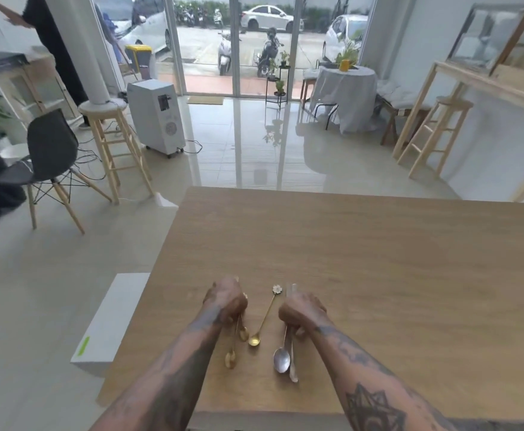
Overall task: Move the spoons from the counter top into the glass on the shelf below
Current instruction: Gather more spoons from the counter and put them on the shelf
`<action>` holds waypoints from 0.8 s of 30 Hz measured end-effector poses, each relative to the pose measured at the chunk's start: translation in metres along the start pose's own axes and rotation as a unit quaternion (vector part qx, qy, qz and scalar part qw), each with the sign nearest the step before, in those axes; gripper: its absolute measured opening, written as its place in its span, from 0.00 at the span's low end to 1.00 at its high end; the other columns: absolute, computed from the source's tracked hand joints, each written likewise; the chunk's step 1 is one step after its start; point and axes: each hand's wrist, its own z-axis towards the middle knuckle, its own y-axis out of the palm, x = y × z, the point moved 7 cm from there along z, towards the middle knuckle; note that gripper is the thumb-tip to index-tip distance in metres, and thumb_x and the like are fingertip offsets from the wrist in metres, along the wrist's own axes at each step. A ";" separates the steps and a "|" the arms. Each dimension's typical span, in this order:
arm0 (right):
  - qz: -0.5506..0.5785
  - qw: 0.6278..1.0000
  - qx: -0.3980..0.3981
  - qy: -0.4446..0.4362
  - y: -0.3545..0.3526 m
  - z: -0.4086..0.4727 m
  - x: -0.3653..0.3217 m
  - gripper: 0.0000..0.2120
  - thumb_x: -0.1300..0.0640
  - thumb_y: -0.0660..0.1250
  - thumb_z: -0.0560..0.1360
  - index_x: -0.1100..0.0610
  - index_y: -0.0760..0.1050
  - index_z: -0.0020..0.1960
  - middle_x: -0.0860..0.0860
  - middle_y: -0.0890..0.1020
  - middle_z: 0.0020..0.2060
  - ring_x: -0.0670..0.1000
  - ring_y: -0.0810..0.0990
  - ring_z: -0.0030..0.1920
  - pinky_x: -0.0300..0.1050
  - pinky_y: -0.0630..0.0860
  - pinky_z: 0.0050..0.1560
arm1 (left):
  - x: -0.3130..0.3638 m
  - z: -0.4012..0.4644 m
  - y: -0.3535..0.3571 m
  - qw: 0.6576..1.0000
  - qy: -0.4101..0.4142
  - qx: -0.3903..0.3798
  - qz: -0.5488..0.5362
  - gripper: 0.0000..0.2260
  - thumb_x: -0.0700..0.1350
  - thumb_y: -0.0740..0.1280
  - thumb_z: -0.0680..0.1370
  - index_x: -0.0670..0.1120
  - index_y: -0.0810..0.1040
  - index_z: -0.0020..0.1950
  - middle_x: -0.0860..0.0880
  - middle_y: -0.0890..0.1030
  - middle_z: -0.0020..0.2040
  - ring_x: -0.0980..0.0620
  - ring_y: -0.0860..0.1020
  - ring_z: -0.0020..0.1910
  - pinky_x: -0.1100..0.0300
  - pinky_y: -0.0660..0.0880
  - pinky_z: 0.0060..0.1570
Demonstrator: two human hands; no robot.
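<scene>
My left hand [225,298] is closed around the handles of two small gold spoons [235,343], whose bowls point toward me over the wooden counter top [378,269]. My right hand [301,311] grips two silver spoons [282,357] by their handles, bowls toward me. Between my hands a third gold spoon with a flower end [265,317] lies loose on the counter. The glass and the shelf below are out of sight.
A white box-like unit [111,321] stands against the counter's left side. Beyond the counter lie tiled floor, wooden stools [111,144], a black chair [49,163], a white appliance [156,115] and a person standing at the far left [46,32].
</scene>
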 end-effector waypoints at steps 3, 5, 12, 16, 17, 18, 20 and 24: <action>-0.007 1.000 -0.002 0.017 0.005 0.007 -0.002 0.20 0.62 0.55 0.76 0.58 0.69 0.68 0.57 0.79 0.59 0.59 0.79 0.59 0.50 0.76 0.58 | -0.001 0.000 -0.001 1.000 0.001 0.004 -0.011 0.07 0.39 0.71 0.71 0.48 0.77 0.35 0.46 0.85 0.38 0.50 0.85 0.38 0.58 0.84 0.37; -0.006 0.998 0.004 0.060 0.008 0.008 0.001 0.18 0.62 0.58 0.78 0.59 0.73 0.66 0.53 0.79 0.53 0.54 0.79 0.53 0.46 0.76 0.54 | -0.004 -0.002 -0.001 0.999 0.014 0.019 -0.031 0.10 0.39 0.71 0.71 0.48 0.74 0.32 0.48 0.82 0.33 0.51 0.82 0.33 0.60 0.80 0.30; 0.004 0.995 0.043 0.086 0.013 -0.010 0.015 0.13 0.61 0.64 0.76 0.59 0.79 0.59 0.51 0.81 0.45 0.53 0.81 0.52 0.43 0.74 0.46 | -0.039 -0.022 -0.009 0.994 0.047 0.041 -0.086 0.14 0.43 0.73 0.73 0.47 0.74 0.29 0.50 0.74 0.28 0.54 0.74 0.26 0.63 0.70 0.26; 0.020 0.995 0.068 0.064 0.003 -0.033 0.022 0.06 0.58 0.63 0.78 0.57 0.77 0.48 0.53 0.80 0.44 0.54 0.81 0.49 0.45 0.78 0.48 | -0.072 -0.045 -0.028 0.987 0.067 0.079 -0.123 0.11 0.42 0.71 0.72 0.40 0.82 0.29 0.46 0.80 0.26 0.52 0.79 0.26 0.57 0.79 0.31; 0.028 0.996 0.070 0.054 0.000 -0.039 0.024 0.07 0.56 0.62 0.78 0.56 0.75 0.44 0.55 0.80 0.45 0.55 0.80 0.47 0.46 0.78 0.47 | -0.078 -0.052 -0.034 0.985 0.072 0.086 -0.132 0.11 0.42 0.70 0.72 0.38 0.83 0.32 0.46 0.83 0.28 0.52 0.81 0.27 0.57 0.81 0.33; 0.032 0.996 0.068 0.042 -0.003 -0.045 0.026 0.08 0.56 0.61 0.78 0.56 0.74 0.42 0.56 0.81 0.47 0.55 0.79 0.46 0.46 0.78 0.46 | -0.083 -0.058 -0.041 0.982 0.080 0.092 -0.145 0.10 0.42 0.70 0.73 0.38 0.84 0.34 0.44 0.84 0.30 0.52 0.83 0.29 0.57 0.82 0.34; 0.055 0.996 0.067 0.021 -0.011 -0.057 0.026 0.08 0.56 0.62 0.76 0.57 0.79 0.44 0.58 0.84 0.47 0.57 0.83 0.46 0.46 0.80 0.44 | -0.089 -0.069 -0.057 0.975 0.101 0.101 -0.169 0.10 0.43 0.70 0.74 0.40 0.84 0.35 0.45 0.85 0.32 0.55 0.83 0.29 0.59 0.80 0.32; 0.221 0.969 0.104 -0.024 -0.037 -0.081 0.016 0.09 0.60 0.65 0.72 0.57 0.77 0.34 0.52 0.80 0.26 0.52 0.82 0.28 0.40 0.79 0.31 | -0.081 -0.093 -0.089 0.959 0.152 0.107 -0.213 0.10 0.46 0.70 0.75 0.43 0.84 0.37 0.46 0.86 0.33 0.59 0.82 0.28 0.65 0.78 0.30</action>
